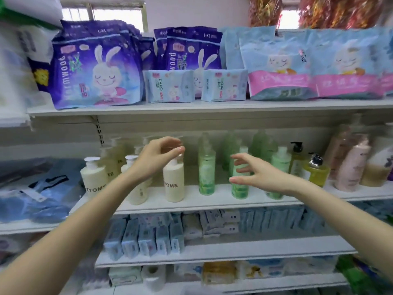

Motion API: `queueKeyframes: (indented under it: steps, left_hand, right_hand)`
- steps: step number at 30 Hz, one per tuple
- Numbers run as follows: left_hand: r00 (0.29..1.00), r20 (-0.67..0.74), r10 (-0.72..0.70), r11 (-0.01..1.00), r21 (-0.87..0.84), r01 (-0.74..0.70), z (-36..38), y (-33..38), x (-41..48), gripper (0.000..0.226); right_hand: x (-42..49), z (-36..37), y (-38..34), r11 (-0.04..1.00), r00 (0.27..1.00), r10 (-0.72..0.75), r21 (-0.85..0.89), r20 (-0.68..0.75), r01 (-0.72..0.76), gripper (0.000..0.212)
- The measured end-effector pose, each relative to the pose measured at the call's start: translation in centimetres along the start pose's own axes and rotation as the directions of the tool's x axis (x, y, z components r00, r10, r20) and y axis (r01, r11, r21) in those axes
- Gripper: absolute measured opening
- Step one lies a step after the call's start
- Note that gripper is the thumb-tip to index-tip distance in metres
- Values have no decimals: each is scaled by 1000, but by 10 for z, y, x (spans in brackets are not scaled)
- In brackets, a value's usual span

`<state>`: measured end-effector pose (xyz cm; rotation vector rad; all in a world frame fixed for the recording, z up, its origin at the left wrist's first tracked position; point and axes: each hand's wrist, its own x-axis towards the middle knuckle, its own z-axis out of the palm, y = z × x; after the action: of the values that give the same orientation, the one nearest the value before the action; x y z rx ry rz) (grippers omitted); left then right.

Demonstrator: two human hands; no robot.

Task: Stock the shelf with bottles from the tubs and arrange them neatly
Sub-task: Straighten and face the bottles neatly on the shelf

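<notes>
Fingers [170, 140] of the left hand [157, 160] curled over the pump of a cream bottle [173, 188], thumb and forefinger close together (pinching or only touching: cannot tell, too blurred). Fingers [244, 169] of the right hand [261, 173] spread in front of a green bottle [239, 189], not closed on it. Both bottles upright near the front edge of the shelf [212, 204], neighbours just beside. Likely trouble: a lift by the pump alone, swinging into the row; a sideways brush, tipping the slim green bottle over that edge.
</notes>
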<state>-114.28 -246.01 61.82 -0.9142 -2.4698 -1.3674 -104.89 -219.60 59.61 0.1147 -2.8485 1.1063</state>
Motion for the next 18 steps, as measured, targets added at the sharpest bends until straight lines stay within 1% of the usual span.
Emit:
queueKeyframes:
  steps: [4, 7, 10, 12, 15, 18]
  left_hand:
    - [1000, -18, -20, 997, 75, 21, 6, 1, 31, 34]
    - [995, -44, -94, 991, 96, 98, 15, -7, 42, 36]
    - [987, -32, -155, 984, 82, 157, 27, -18, 50, 25]
    - [984, -59, -169, 981, 90, 174, 32, -26, 52, 24]
    - [970, -98, -221, 954, 185, 236, 37, -38, 55, 35]
    - [966, -81, -245, 936, 240, 258, 40, -48, 59, 40]
  right_hand:
    - [49, -13, 11, 987, 994, -103, -120, 46, 108, 75]
    - [91, -24, 16, 946, 974, -189, -243, 122, 214, 79]
    - [128, -27, 21, 900, 966, -207, -356, 156, 251, 87]
    - [148, -25, 24, 893, 956, -243, -348, 163, 286, 86]
    - [169, -16, 28, 891, 945, -264, -328, 191, 315, 81]
    - [183, -4, 34, 904, 949, -254, -302, 187, 302, 76]
